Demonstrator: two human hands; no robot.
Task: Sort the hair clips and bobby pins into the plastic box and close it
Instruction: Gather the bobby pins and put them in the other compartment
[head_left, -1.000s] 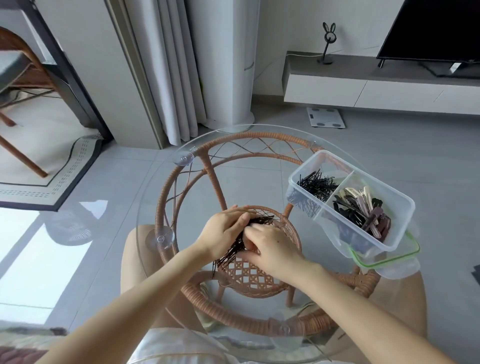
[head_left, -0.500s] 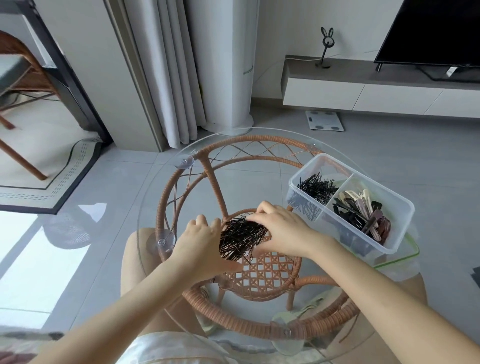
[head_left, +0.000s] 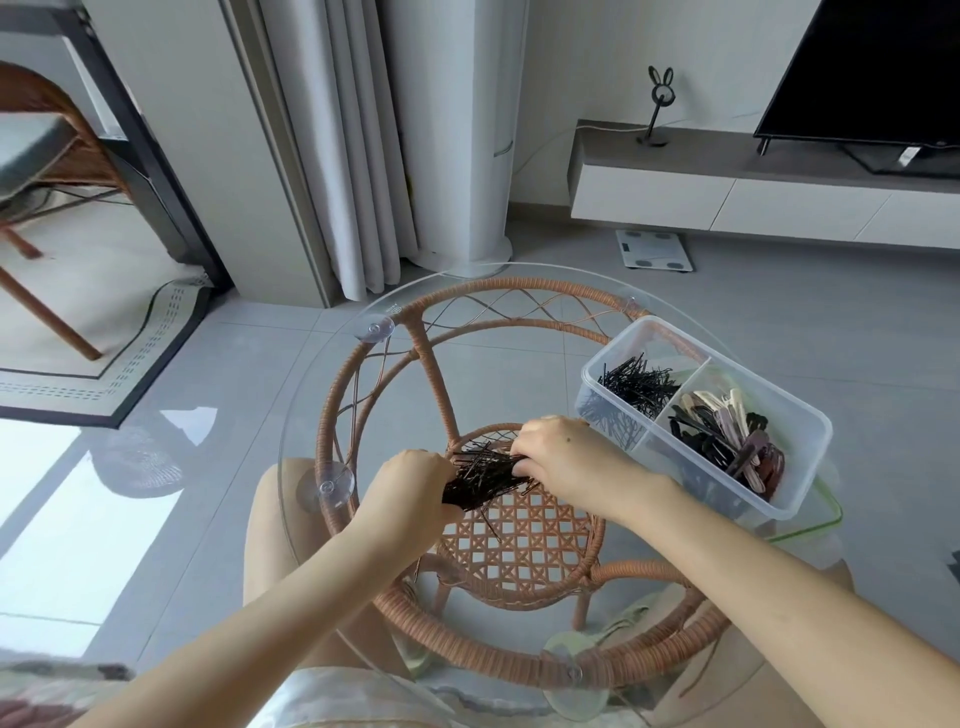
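Both hands are meeting over the middle of the glass surface (head_left: 519, 379), gripping a thick black bundle (head_left: 483, 475) of bobby pins between them. The left hand (head_left: 410, 486) is curling round the near end, with its fingertips hidden under the pins. The right hand (head_left: 561, 457) is pinching the far end, its fingertips buried in the pins (how many fingers are closing on it cannot be made out). A few pins are sticking out of the bundle at odd angles, and it is hard to tell whether it is touching the glass or hanging just above it.

To the right, the clear box (head_left: 810, 467) is sitting open near the surface's edge, just beside the right hand. Its left compartment is holding more pins (head_left: 636, 387). The right one is holding hair clips (head_left: 727, 436) in black, beige and brown, piled so that single clips are blurring together. A green-rimmed lid (head_left: 810, 530) is lying under the box, mostly covered by it. The rattan frame (head_left: 431, 364) is showing through the glass.
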